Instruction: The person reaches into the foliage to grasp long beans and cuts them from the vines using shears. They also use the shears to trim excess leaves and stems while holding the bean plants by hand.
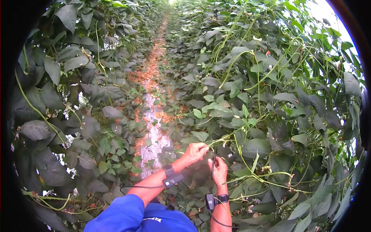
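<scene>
My left hand (pixel 194 153) is closed in a pinch at the tip of a green vine (pixel 226 138), which runs off to the right into the leaves. Just right of it and slightly lower, my right hand (pixel 219 170) has its fingers curled around a slim, dark, cord-like thing (pixel 213 164); its exact kind cannot be made out. A loose vine stem (pixel 240 151) hangs beside my right hand, with leafy shoots (pixel 247 120) above. Both wrists wear dark straps with small boxes, the left one (pixel 172 178) and the right one (pixel 215 200), with cables trailing from them.
Dense climbing bean plants form a wall on the left (pixel 50 100) and another on the right (pixel 309 108). Between them runs a narrow path (pixel 150 127) with shiny sheeting and brown dry leaves. Long green pods (pixel 270 71) hang at the upper right.
</scene>
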{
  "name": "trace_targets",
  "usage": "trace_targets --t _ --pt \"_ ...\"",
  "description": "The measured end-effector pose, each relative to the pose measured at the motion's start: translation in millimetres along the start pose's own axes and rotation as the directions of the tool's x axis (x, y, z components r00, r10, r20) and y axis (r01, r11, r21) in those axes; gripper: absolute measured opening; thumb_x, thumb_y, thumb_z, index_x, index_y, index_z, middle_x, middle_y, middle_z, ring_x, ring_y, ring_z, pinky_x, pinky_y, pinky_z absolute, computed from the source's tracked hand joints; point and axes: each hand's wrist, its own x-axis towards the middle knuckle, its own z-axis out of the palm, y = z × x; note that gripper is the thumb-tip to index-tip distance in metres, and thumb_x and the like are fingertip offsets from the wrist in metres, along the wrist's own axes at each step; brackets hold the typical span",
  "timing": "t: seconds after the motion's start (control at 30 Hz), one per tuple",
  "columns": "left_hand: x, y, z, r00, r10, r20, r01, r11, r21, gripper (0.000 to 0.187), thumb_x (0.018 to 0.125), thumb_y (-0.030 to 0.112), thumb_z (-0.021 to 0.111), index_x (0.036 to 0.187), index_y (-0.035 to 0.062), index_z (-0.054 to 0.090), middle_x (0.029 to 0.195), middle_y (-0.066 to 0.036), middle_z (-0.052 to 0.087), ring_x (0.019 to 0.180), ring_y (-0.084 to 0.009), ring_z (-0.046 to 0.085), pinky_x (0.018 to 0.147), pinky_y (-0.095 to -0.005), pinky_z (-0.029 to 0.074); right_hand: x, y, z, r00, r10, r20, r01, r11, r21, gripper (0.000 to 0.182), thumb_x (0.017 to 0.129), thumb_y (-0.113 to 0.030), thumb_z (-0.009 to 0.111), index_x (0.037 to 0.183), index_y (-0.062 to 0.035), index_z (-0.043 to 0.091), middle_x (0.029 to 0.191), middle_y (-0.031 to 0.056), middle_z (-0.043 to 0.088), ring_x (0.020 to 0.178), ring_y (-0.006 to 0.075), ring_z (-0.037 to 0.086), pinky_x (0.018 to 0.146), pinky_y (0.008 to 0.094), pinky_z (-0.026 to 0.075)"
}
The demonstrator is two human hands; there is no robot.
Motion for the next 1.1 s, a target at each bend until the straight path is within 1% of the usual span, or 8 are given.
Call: trace_targets --t 0.37,0.5,0.6,0.7,0.83,0.93,0.97,1.1 --pt "-33 -36 -22 0.994 -0.109 -0.016 0.107 0.988 -0.113 0.023 0.091 0.021 0.054 0.084 0.0 0.06 0.07 -0.004 0.061 0.054 -0.0086 0.057 0.048 -0.0238 0.045 -23 24 11 0.993 0.106 0.059 -0.116 0.974 0.193 0.027 0.085 -0.024 0.066 0.097 -0.0015 0.06 0.068 -0.0043 0.054 0.056 0.0038 0.048 0.049 0.0194 0.037" --pt "-64 -72 -23 0.981 -0.189 -0.043 0.192 0.919 0.344 0.023 0.087 0.025 0.056 0.087 0.0035 0.065 0.055 -0.01 0.059 0.05 -0.0159 0.06 0.05 -0.0332 0.048 -49 18 20 0.99 0.116 0.077 -0.117 0.993 0.009 0.022 0.085 -0.023 0.066 0.088 -0.0018 0.059 0.065 -0.0017 0.056 0.057 0.0055 0.051 0.048 0.0234 0.04" --pt "-84 -70 -28 0.932 -0.358 0.061 0.295 0.844 0.447 0.028 0.085 0.028 0.056 0.093 0.0023 0.065 0.057 -0.013 0.061 0.048 -0.0203 0.062 0.053 -0.0351 0.05 -68 38 32 0.97 0.191 0.147 -0.219 0.955 0.201 0.028 0.085 -0.025 0.067 0.098 -0.0003 0.061 0.068 -0.0004 0.059 0.056 0.0058 0.051 0.049 0.0213 0.04" --pt "-88 -82 -28 0.853 -0.495 0.165 0.212 0.618 0.757 0.045 0.078 0.041 0.059 0.1 0.0023 0.064 0.071 -0.018 0.066 0.07 -0.033 0.065 0.069 -0.0434 0.051 -88 28 22 0.916 0.318 0.245 -0.365 0.913 0.181 0.029 0.085 -0.029 0.066 0.092 -0.0009 0.062 0.059 -0.0011 0.055 0.048 0.0056 0.049 0.044 0.0209 0.037" --pt "-84 -87 -14 0.886 -0.352 0.302 0.009 0.663 0.748 0.048 0.077 0.042 0.059 0.108 0.0056 0.064 0.089 -0.021 0.066 0.087 -0.0362 0.063 0.08 -0.0441 0.049 -113 44 12 0.933 0.314 0.176 -0.342 0.925 0.166 0.03 0.08 -0.03 0.071 0.083 -0.0024 0.061 0.054 -0.0032 0.049 0.044 0.0047 0.044 0.04 0.021 0.032" --pt "-73 -34 5 0.82 -0.392 0.416 -0.026 0.702 0.712 0.045 0.078 0.041 0.058 0.107 0.007 0.065 0.09 -0.021 0.066 0.088 -0.0367 0.062 0.08 -0.0441 0.048 -136 2 -5 0.989 0.145 -0.005 -0.143 0.981 0.134 0.024 0.089 -0.026 0.058 0.085 -0.0022 0.056 0.056 0.009 0.051 0.047 0.0198 0.051 0.046 0.0347 0.04" --pt "-72 -37 10 0.814 -0.353 0.461 -0.059 0.74 0.67 0.044 0.079 0.042 0.058 0.105 0.0082 0.066 0.087 -0.021 0.066 0.086 -0.0368 0.062 0.079 -0.044 0.048 -141 -22 -11 0.953 0.299 -0.052 -0.277 0.927 0.252 0.03 0.089 -0.03 0.059 0.074 -0.005 0.053 0.054 0.0036 0.05 0.045 0.0122 0.048 0.043 0.0296 0.036" --pt "-81 -50 38 0.751 -0.368 0.549 -0.119 0.742 0.66 0.042 0.079 0.045 0.058 0.101 0.0097 0.067 0.079 -0.018 0.066 0.078 -0.0372 0.063 0.074 -0.0444 0.05 -166 -4 -26 0.903 0.429 0.032 -0.405 0.822 0.4 0.03 0.089 -0.031 0.059 0.073 -0.0063 0.053 0.054 0.0009 0.051 0.045 0.0081 0.046 0.042 0.0261 0.034"
